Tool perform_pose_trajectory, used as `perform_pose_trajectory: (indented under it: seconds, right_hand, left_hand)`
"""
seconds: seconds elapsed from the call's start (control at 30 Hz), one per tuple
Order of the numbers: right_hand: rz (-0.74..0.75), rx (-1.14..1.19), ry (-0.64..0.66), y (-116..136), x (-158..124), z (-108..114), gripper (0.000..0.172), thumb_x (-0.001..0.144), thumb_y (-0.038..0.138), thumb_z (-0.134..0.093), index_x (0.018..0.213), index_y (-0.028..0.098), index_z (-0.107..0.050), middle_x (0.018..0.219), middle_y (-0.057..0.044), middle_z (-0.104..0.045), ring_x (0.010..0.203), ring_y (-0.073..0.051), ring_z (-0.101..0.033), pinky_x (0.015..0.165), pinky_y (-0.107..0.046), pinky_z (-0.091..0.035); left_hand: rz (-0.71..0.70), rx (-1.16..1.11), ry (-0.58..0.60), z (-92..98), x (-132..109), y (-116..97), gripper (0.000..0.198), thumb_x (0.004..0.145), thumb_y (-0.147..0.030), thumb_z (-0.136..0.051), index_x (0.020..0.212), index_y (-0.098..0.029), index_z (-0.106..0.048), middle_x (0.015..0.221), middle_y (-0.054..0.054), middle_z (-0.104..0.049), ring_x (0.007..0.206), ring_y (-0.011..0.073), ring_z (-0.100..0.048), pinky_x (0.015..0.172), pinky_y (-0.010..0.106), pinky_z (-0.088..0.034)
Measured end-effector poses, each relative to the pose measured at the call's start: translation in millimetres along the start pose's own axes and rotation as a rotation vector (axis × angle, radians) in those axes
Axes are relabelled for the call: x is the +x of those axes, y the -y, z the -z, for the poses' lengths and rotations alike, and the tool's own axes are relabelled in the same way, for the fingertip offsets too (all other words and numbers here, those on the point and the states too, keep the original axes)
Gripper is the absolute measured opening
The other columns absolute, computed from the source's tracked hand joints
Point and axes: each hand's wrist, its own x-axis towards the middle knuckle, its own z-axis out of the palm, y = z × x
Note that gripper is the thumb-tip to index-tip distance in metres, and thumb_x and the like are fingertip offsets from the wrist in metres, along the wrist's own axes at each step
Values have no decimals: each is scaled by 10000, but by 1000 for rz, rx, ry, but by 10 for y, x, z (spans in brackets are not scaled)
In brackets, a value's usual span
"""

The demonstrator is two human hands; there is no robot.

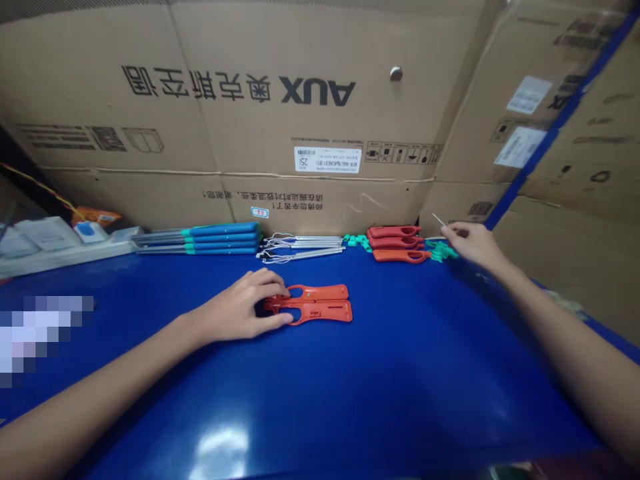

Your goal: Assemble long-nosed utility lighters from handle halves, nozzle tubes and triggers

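Observation:
My left hand (255,303) is closed over the left ends of two orange plastic handle halves (325,311), which lie side by side on the blue table with their hollow sides up. Its fingers hide those ends. Further right and back, my right hand (470,241) is raised a little above the table, pinching a thin pale pin (438,219) that points up and left. Beneath and beside that hand lie small green plastic pieces (441,251). Stacked orange handle shells (399,255) are just to their left.
Along the cardboard wall (240,147) lie blue-handled tools with metal shafts (225,238), silver rods with white cords (317,245) and more green pieces (356,241). A white power strip (85,250) stands at the left. A blue-edged cardboard panel rises at the right.

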Motion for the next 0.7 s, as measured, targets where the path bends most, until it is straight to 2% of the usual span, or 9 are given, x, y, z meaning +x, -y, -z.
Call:
perform_pose_trajectory:
  seconds: [0.07, 0.2, 0.3, 0.37, 0.4, 0.43, 0.5, 0.63, 0.7]
  right_hand:
    - [21, 12, 58, 83, -99, -21, 260, 863, 326, -502, 808, 154, -689, 734, -88, -708, 679, -223, -637, 630, -324, -469]
    - [286, 52, 298, 267, -520, -112, 336, 920, 317, -391, 878, 191, -700, 915, -91, -721, 839, -238, -681, 757, -354, -530]
    - [450, 74, 410, 275, -849, -211, 359, 951, 293, -360, 1094, 232, -685, 978, -88, -697, 848, -204, -689, 761, -327, -566]
    - [487, 50, 330, 210, -992, -259, 361, 940, 312, -405, 1219, 281, -632, 991, -81, -708, 865, -215, -702, 705, -320, -593]
    - [480, 17, 275, 174, -1035, -277, 381, 926, 318, -441, 1274, 295, -594, 1041, -81, -716, 930, -240, -704, 759, -354, -602]
    - [487, 5, 164, 145, -1060, -291, 368, 907, 323, -478, 1253, 311, -603, 1008, -70, -736, 899, -257, -718, 759, -385, -611]
    - [472, 7, 106, 128, -1071, -318, 332, 887, 302, -516, 1201, 321, -623, 993, -55, -749, 856, -268, -730, 806, -439, -610]
    - [472, 135, 188, 270, -1021, -389, 223, 898, 245, -500, 989, 327, -686, 835, -21, -742, 734, -209, -727, 711, -332, -627]
    - [444, 183, 231, 384, -991, -419, 222, 907, 251, -487, 940, 312, -698, 840, -35, -721, 733, -190, -717, 672, -287, -617]
  left_hand:
    - [21, -15, -7, -27, 12, 9, 421, 862, -565, -549, 1061, -213, -667, 1153, 82, -590, 1047, 243, -548, 944, 405, -443]
    - [81, -56, -19, -60, 75, 18, 342, 883, -498, -552, 1080, -236, -653, 1149, 68, -589, 1042, 229, -541, 923, 390, -461]
    - [108, -90, -33, -69, 111, 34, 324, 868, -462, -591, 1112, -259, -655, 1153, 60, -603, 1044, 224, -551, 922, 368, -479]
    - [129, -113, -40, -87, 112, 56, 345, 854, -449, -614, 1146, -269, -655, 1170, 63, -608, 1064, 229, -556, 928, 357, -492]
    - [136, -121, -43, -103, 105, 71, 359, 847, -447, -624, 1160, -275, -655, 1182, 66, -608, 1076, 234, -559, 934, 358, -497]
    - [147, -122, -47, -121, 94, 88, 370, 843, -447, -629, 1175, -286, -652, 1197, 67, -607, 1092, 242, -561, 945, 369, -499]
    - [178, -109, -89, -161, 62, 125, 393, 839, -446, -633, 1210, -315, -637, 1224, 67, -606, 1115, 256, -568, 971, 407, -496]
    - [135, -90, -78, -195, 2, 174, 442, 822, -456, -653, 1246, -343, -603, 1268, 60, -598, 1139, 278, -567, 1025, 484, -456]
    - [133, -81, -43, -183, -2, 164, 424, 847, -458, -624, 1254, -346, -589, 1274, 55, -591, 1131, 277, -568, 1053, 525, -415]
